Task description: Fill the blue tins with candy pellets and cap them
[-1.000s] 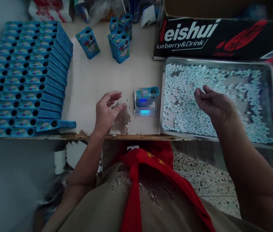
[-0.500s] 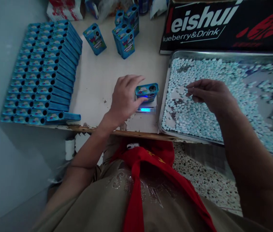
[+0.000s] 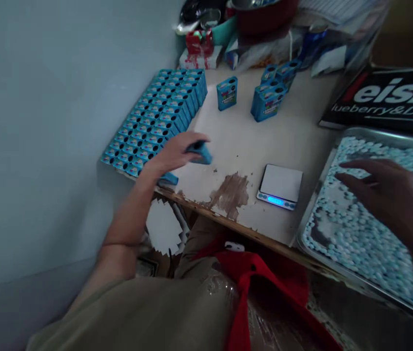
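Note:
My left hand (image 3: 175, 153) is closed around a small blue candy box (image 3: 202, 153) with a dark round hole in its top, held above the table beside the stacked boxes. Rows of similar blue boxes (image 3: 166, 117) stand to the left against the wall. A digital scale (image 3: 282, 183) with a lit blue display sits bare on the table. Over the metal tray (image 3: 310, 214) of pale blue and white candies (image 3: 367, 243) hovers my right hand (image 3: 389, 190), its thumb and fingers apart and nothing visible between them.
Farther back stand a single blue box (image 3: 227, 93) and a cluster of several more (image 3: 268, 102). A black printed carton (image 3: 385, 100) is behind the tray. Bags and a red pot (image 3: 265, 17) crowd the table's rear. The worn wooden edge (image 3: 206, 214) runs along the front.
My left hand has lifted the candy box off the scale and carried it left toward the stacked rows. My right hand remains over the tray, its fingers wider apart. The camera view has turned left.

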The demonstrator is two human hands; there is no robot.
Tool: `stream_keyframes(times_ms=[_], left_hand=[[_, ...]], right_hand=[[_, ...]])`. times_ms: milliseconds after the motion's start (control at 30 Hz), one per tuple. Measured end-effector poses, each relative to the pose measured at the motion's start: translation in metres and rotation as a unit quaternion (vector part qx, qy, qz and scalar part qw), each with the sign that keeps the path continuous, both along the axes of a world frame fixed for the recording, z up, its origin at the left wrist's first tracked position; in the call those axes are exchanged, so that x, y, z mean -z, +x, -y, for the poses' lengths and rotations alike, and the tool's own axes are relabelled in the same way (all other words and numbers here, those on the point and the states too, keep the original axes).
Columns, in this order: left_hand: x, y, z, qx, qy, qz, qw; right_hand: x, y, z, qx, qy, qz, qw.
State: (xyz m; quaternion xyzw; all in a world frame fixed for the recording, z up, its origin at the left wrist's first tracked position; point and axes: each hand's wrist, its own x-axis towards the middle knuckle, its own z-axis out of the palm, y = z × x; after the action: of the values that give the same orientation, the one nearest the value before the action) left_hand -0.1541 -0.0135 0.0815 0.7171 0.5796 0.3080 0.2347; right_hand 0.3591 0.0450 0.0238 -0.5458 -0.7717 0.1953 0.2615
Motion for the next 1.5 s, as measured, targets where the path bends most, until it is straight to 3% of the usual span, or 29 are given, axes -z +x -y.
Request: stream_keyframes(times_ms=[100,200,367,467,600,700,767,833,900,1067,1167,1233,1367,1500], left_hand=[[-0.005,-0.073,0.027,0.032,-0.017,-0.051,0.998],[0.01,-0.106,0.054,0.078,-0.02,-0.121,0.989],[0.042,-0.105,0.103,0.043,0.064,-0.203,0.976],[0.06,-0.103,0.118,0.034,0.119,-0.233,0.965],[0.075,-0.103,0.122,0.026,0.127,-0.223,0.966],[0.077,-0.1,0.121,0.019,0.099,-0.193,0.976],[0.077,-0.099,0.119,0.021,0.09,-0.181,0.979],[0.077,-0.098,0.118,0.025,0.09,-0.171,0.981],[0.074,-0.097,0.116,0.03,0.091,-0.18,0.979],[0.06,-0.101,0.11,0.067,0.045,-0.286,0.955],[0.059,-0.108,0.106,0.088,0.034,-0.297,0.95],[0.064,-0.112,0.104,0.099,0.078,-0.279,0.952],[0.078,-0.118,0.101,0.085,0.17,-0.251,0.949],[0.074,-0.116,0.1,0.077,0.155,-0.24,0.955]], right_hand=[[-0.016,-0.072,-0.035,-0.026,0.011,-0.076,0.997],[-0.029,-0.142,-0.087,-0.061,0.043,-0.102,0.992],[-0.039,-0.22,-0.176,-0.081,0.067,0.062,0.992],[-0.041,-0.262,-0.212,-0.137,0.073,0.103,0.983],[-0.038,-0.328,-0.233,-0.21,0.071,0.081,0.972],[-0.034,-0.369,-0.235,-0.204,0.037,0.101,0.973],[-0.034,-0.381,-0.231,-0.206,0.017,0.153,0.966],[-0.04,-0.374,-0.22,-0.214,0.008,0.188,0.959],[-0.052,-0.348,-0.201,-0.231,0.021,0.215,0.949],[-0.084,-0.227,-0.132,-0.274,0.014,0.326,0.905],[-0.086,-0.153,-0.091,-0.257,-0.014,0.307,0.916],[-0.082,-0.116,-0.066,-0.223,-0.016,0.292,0.93],[-0.07,-0.086,-0.032,-0.181,-0.015,0.281,0.942],[-0.055,-0.09,-0.022,-0.164,-0.005,0.269,0.949]])
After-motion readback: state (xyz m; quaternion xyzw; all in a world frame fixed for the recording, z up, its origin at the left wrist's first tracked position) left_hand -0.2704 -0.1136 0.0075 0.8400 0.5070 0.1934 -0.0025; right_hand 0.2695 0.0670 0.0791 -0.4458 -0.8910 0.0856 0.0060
